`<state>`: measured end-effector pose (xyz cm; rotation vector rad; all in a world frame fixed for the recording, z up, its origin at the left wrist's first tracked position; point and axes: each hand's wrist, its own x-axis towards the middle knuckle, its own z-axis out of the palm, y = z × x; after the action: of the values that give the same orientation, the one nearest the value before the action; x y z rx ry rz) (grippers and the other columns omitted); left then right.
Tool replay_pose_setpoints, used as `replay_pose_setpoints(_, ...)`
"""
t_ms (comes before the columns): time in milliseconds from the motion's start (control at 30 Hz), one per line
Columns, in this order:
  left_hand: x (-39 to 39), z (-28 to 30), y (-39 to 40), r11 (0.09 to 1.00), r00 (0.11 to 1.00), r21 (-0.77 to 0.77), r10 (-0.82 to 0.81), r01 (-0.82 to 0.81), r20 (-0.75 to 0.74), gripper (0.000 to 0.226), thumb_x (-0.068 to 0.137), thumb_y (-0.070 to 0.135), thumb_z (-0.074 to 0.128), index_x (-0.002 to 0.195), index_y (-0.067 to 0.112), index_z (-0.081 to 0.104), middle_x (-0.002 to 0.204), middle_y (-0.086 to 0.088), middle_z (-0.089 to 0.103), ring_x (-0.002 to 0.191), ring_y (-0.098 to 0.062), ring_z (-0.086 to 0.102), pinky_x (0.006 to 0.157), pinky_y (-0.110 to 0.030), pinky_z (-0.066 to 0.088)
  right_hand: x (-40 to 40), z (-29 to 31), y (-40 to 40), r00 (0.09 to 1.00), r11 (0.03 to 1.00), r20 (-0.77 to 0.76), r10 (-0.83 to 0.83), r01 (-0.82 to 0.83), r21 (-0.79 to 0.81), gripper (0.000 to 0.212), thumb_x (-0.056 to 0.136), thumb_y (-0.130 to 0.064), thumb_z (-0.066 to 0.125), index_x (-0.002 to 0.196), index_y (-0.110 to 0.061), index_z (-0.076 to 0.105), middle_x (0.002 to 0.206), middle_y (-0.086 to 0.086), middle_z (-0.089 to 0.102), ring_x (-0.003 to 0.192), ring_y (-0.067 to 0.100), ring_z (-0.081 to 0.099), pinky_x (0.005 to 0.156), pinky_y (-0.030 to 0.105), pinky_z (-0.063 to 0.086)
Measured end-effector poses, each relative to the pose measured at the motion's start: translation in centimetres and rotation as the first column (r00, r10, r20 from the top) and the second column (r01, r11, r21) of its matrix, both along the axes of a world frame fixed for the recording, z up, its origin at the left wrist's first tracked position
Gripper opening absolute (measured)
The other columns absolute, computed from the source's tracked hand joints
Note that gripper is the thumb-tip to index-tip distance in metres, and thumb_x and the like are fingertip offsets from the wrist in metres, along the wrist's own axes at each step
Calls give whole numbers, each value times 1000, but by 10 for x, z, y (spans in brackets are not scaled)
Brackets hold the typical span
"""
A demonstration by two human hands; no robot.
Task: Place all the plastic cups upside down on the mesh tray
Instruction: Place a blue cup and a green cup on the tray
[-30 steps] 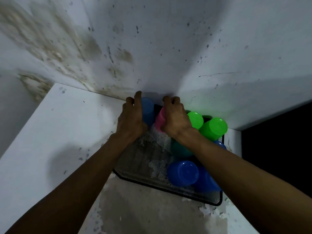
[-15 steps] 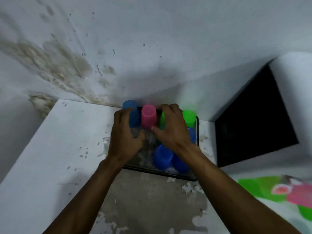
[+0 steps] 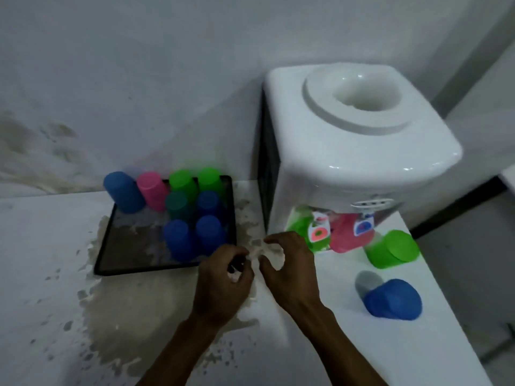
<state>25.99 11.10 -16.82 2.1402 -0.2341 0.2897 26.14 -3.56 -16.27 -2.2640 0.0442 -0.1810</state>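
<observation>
The black mesh tray (image 3: pixel 133 254) lies on the white counter by the wall. Several cups stand upside down on it: a blue cup (image 3: pixel 122 192), a pink cup (image 3: pixel 152 189), two green cups (image 3: pixel 182 182), a dark teal cup (image 3: pixel 177 203) and more blue cups (image 3: pixel 179 240). To the right, off the tray, a green cup (image 3: pixel 391 253) and a blue cup (image 3: pixel 393 302) lie on the counter. My left hand (image 3: pixel 223 280) and my right hand (image 3: pixel 289 263) hover empty, fingers curled and apart, just right of the tray's near corner.
A white water dispenser (image 3: pixel 354 151) stands right of the tray, with a pink cup (image 3: pixel 348 235) and a green cup (image 3: pixel 302 228) under its taps. The counter surface (image 3: pixel 125 316) is peeling and stained. The counter's right edge drops off beside the loose cups.
Both hands let go of the blue and pink cups at the tray's back and drew away toward me and to the right. The view swung right, revealing the dispenser and loose cups.
</observation>
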Motion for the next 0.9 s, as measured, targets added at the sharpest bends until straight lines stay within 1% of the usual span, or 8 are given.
replay_pose_setpoints(133, -19, -11, -55, 985, 979, -9, -175, 175, -106, 13, 75, 13, 67, 89, 15, 67, 80, 12, 61, 79, 2, 59, 63, -9, 47, -36, -13, -53, 981, 979, -32, -190, 187, -77, 37, 74, -19, 71, 110, -16, 62, 112, 2, 63, 108, 18, 54, 84, 7, 30)
replay_pose_setpoints(333, -31, -24, -125, 950, 935, -4, -308, 312, -175, 11, 77, 16, 65, 89, 16, 66, 78, 8, 64, 74, -3, 60, 63, -8, 44, -70, -26, -132, 848, 805, -57, -527, 476, -354, 77, 56, -27, 82, 126, -14, 53, 125, 15, 50, 117, 34, 43, 90, 43, 42)
replay_pose_setpoints(433, -35, -31, -148, 942, 918, 9, -325, 335, -226, 17, 78, 17, 66, 94, 18, 65, 82, 7, 64, 75, -4, 60, 65, -14, 49, -78, -33, -166, 770, 784, -260, -583, 448, -430, 100, 52, -41, 84, 137, -16, 38, 134, 16, 42, 125, 36, 34, 94, 48, 41)
replay_pose_setpoints(567, -37, -39, -168, 939, 881, 49, -299, 339, -368, 39, 76, 20, 70, 113, 21, 57, 98, 7, 60, 82, -8, 59, 74, -25, 54, -85, -43, -190, 756, 866, -427, -496, 391, -313, 95, 65, -43, 80, 141, -20, 29, 132, 10, 45, 120, 32, 44, 84, 45, 49)
replay_pose_setpoints(700, -39, -44, -181, 905, 804, 63, -339, 420, -489, 82, 69, 24, 79, 138, 25, 35, 125, 14, 45, 109, -6, 49, 89, -18, 43, -87, -37, -202, 801, 911, -434, -412, 378, -166, 86, 59, -38, 84, 132, -22, 43, 119, 5, 54, 104, 25, 55, 78, 34, 48)
replay_pose_setpoints(767, -39, -45, -185, 877, 760, 56, -379, 476, -528, 99, 63, 28, 84, 144, 26, 25, 127, 19, 35, 120, -5, 38, 95, -20, 37, -84, -32, -201, 842, 936, -425, -331, 351, -33, 82, 57, -36, 86, 129, -22, 48, 111, 2, 58, 95, 18, 56, 71, 25, 48)
replay_pose_setpoints(833, -38, -46, -190, 863, 731, 17, -417, 505, -540, 99, 60, 31, 86, 141, 27, 29, 127, 20, 39, 120, -4, 42, 92, -18, 40, -81, -24, -199, 867, 947, -431, -250, 311, 75, 75, 59, -35, 86, 125, -25, 52, 107, -1, 59, 90, 15, 57, 62, 15, 44)
replay_pose_setpoints(900, -37, -50, -192, 871, 742, -20, -430, 491, -515, 83, 61, 31, 85, 131, 28, 40, 123, 18, 53, 115, -6, 55, 89, -17, 49, -75, -19, -200, 878, 953, -447, -172, 263, 149, 72, 59, -40, 86, 123, -30, 53, 109, -1, 58, 93, 15, 56, 61, 13, 43)
